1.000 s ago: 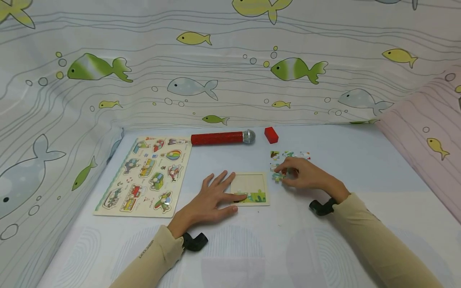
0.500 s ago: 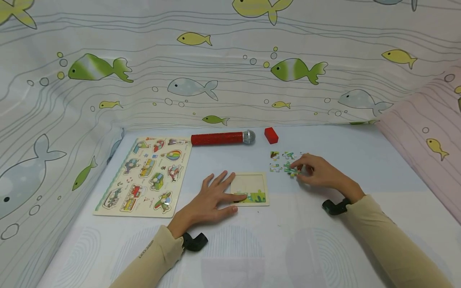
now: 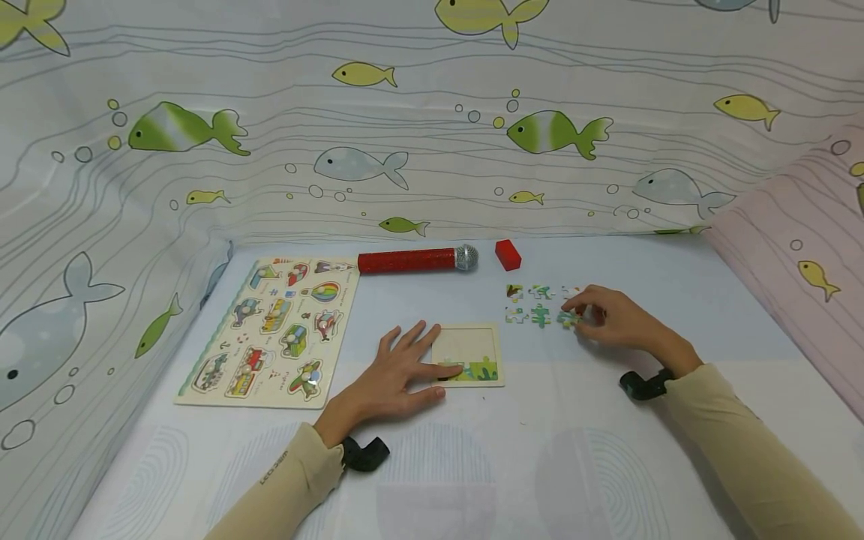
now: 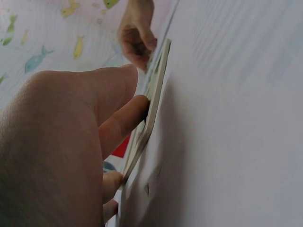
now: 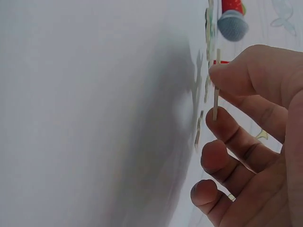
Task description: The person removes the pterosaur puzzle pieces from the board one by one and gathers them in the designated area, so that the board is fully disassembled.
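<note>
My left hand (image 3: 398,375) lies spread on and beside a small square wooden puzzle tray (image 3: 501,345), the index finger on its lower left part. Green puzzle pieces (image 3: 482,370) fill the tray's lower strip; its upper part shows bare wood. To the right, my right hand (image 3: 617,319) pinches a thin jigsaw piece (image 5: 216,101) between thumb and fingers, just above the table. Loose jigsaw pieces (image 3: 541,315) lie in two rows to the left of that hand, and its fingers partly cover those at the right end.
A large vehicle puzzle board (image 3: 270,330) lies at the left. Behind the tray are a red toy microphone (image 3: 412,260) and a red block (image 3: 508,255). A fish-printed curtain (image 3: 432,112) stands along the back and sides.
My right hand has moved right along the front row of loose pieces, carrying the pinched piece and uncovering others. The left hand stays in place on the tray.
</note>
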{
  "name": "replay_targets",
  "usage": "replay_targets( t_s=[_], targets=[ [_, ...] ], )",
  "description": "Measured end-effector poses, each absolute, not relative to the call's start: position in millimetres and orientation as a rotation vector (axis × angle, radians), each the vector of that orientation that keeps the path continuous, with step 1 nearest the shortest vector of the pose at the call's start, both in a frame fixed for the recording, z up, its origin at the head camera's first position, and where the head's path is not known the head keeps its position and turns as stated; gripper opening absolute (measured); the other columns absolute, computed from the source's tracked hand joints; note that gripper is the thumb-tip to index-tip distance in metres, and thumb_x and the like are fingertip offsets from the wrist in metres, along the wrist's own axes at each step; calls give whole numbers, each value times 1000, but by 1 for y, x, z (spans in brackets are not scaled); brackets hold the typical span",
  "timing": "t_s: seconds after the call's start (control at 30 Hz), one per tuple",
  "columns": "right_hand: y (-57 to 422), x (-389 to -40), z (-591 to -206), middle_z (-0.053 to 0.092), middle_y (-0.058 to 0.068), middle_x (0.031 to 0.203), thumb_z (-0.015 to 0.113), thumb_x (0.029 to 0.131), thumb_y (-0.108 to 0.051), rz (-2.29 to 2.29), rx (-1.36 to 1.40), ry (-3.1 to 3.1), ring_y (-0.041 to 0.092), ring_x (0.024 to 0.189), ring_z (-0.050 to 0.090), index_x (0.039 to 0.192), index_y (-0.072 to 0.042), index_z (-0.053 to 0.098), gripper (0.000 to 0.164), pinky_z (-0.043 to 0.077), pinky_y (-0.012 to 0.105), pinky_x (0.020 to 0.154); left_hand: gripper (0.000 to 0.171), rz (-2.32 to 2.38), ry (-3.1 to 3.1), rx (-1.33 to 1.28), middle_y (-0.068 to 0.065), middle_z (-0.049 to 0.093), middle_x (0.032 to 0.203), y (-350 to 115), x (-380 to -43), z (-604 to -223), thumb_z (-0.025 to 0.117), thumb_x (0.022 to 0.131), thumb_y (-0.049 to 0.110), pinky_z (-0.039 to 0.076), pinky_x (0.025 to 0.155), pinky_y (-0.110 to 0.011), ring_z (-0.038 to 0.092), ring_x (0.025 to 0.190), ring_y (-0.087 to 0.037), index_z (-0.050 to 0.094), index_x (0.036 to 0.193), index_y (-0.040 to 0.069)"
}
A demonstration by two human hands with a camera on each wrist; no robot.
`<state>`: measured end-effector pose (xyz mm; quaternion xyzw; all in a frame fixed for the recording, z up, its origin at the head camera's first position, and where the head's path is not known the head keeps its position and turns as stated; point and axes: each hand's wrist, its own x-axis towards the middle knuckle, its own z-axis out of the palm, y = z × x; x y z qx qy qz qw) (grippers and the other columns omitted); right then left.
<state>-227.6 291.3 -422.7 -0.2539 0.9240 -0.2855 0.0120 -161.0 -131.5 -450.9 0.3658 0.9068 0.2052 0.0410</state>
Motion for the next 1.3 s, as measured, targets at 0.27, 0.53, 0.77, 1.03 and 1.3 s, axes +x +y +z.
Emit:
replay_targets(
  t_s=[0.27, 0.53, 0.77, 1.03, 1.3],
  targets=[
    [295, -232, -426, 65, 5, 100, 72, 86, 3, -887, -791, 2840, 11, 72, 49, 120, -7, 73, 35, 42, 23, 64, 44, 647, 2772, 1126, -10, 21, 171, -132, -161, -452, 50, 99, 53, 4, 123, -64, 10, 160, -34, 58, 142, 44],
    [294, -234, -427, 64, 6, 101, 72, 87, 3, -856, -802, 2825, 12, 72, 48, 120, -7, 73, 35, 43, 23, 64, 44, 647, 2774, 1138, -11, 21, 171, -132, -160, -452, 50, 99, 52, 5, 122, -65, 11, 160, -36, 59, 142, 43],
    [292, -236, -423, 64, 7, 103, 71, 88, 2, -835, -773, 2818, 11, 71, 47, 121, -7, 73, 34, 42, 23, 64, 44, 645, 2786, 1151, -12, 23, 170, -132, -161, -451, 52, 98, 52, 6, 121, -67, 12, 160, -36, 59, 141, 43],
    [292, -235, -421, 63, 7, 102, 71, 88, 1, -849, -797, 2821, 11, 73, 46, 121, -7, 73, 34, 41, 23, 64, 44, 645, 2782, 1147, -11, 22, 171, -132, -162, -451, 50, 99, 53, 6, 122, -66, 11, 160, -35, 58, 142, 44],
    [288, -236, -420, 62, 8, 100, 72, 88, 2, -862, -810, 2847, 11, 73, 46, 121, -6, 72, 35, 40, 23, 63, 45, 634, 2789, 1151, -12, 23, 170, -133, -162, -452, 51, 99, 53, 6, 122, -66, 12, 160, -36, 58, 142, 43]
  ],
)
